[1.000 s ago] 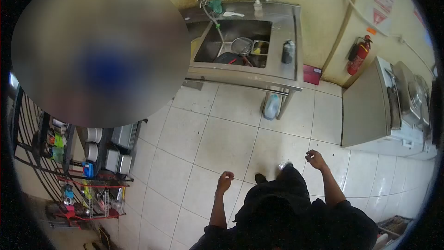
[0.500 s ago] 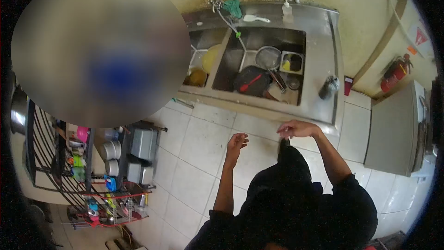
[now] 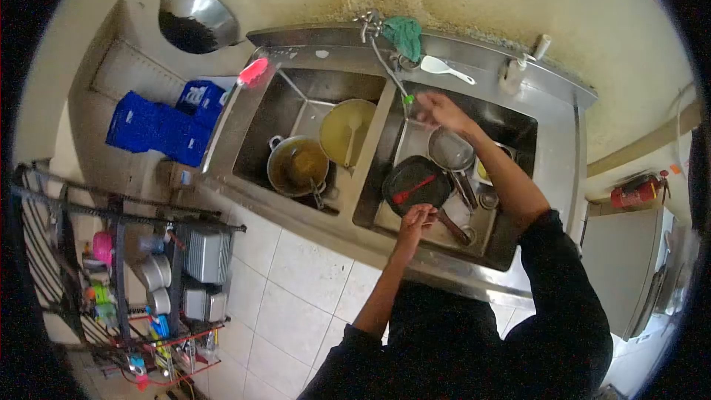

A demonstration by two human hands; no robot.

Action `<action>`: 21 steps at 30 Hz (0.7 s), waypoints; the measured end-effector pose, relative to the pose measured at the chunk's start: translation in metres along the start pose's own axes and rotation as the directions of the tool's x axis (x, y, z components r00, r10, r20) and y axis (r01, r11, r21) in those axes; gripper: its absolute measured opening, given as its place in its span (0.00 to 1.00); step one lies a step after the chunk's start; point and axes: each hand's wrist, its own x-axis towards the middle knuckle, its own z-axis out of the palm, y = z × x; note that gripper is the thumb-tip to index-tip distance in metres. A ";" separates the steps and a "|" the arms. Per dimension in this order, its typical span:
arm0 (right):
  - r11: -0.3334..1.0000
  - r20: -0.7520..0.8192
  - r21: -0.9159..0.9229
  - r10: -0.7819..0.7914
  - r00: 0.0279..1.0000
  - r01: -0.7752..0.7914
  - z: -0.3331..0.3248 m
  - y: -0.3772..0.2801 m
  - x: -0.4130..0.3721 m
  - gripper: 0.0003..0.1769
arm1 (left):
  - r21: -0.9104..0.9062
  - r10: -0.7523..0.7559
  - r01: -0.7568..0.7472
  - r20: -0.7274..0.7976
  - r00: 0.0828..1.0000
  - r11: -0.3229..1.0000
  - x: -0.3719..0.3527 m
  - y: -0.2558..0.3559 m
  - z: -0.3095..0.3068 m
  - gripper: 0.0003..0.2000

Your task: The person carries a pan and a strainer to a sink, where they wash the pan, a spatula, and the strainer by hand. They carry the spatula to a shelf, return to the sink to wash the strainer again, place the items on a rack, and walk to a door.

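My right hand [image 3: 446, 112] reaches over the right sink basin [image 3: 511, 115], fingers loosely apart and slightly blurred, close to the green clip [image 3: 409, 99] on the tap hose [image 3: 386, 67]. It holds nothing that I can see. My left hand [image 3: 418, 219] hovers by the front of the same basin, beside a dark frying pan [image 3: 422, 191], its fingers loosely bent and apparently holding nothing. On the pan lies a red utensil [image 3: 415, 188]. A mesh strainer [image 3: 450, 150] sits behind it, partly under my right forearm. The pan's brown handle [image 3: 454, 228] points toward the basin's front right.
In the left basin are a two-handled pot [image 3: 296, 167] with brown residue and a yellowish pot [image 3: 337, 132]. A green cloth [image 3: 402, 37], white rice paddle [image 3: 446, 68] and pump bottle [image 3: 512, 74] are along the back ledge. A dish rack [image 3: 122, 252] stands left, a fridge [image 3: 622, 259] right.
My body has come up to the sink. Both hands have moved forward from over the floor to over the right basin, the right one farther, toward the tap hose.
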 end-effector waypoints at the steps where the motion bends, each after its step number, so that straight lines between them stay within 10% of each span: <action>1: 0.999 -0.035 -0.051 -0.004 0.999 0.003 0.000 -0.006 0.038 0.30 | -0.064 -0.022 0.023 0.015 1.000 0.998 0.021 0.000 -0.005 0.17; 9: 0.993 -0.269 -0.117 -0.011 0.963 -0.022 -0.011 -0.041 0.303 0.33 | -0.252 -0.311 0.273 -0.124 0.942 0.928 0.205 -0.020 -0.085 0.21; 16: 0.896 -0.104 -0.219 -0.416 0.904 0.387 -0.010 -0.034 0.270 0.31 | -0.542 -0.395 0.235 -0.199 0.897 0.807 0.267 -0.104 -0.088 0.15; 18: 0.740 -0.289 -0.590 -0.566 0.772 0.322 -0.005 0.010 0.257 0.23 | -0.545 -0.488 0.334 -0.164 0.857 0.769 0.274 -0.108 -0.085 0.15; 21: 0.796 -0.480 -0.589 -0.205 0.853 -0.140 0.018 0.061 0.206 0.26 | -0.518 -0.487 0.344 -0.167 0.857 0.783 0.275 -0.124 -0.095 0.16</action>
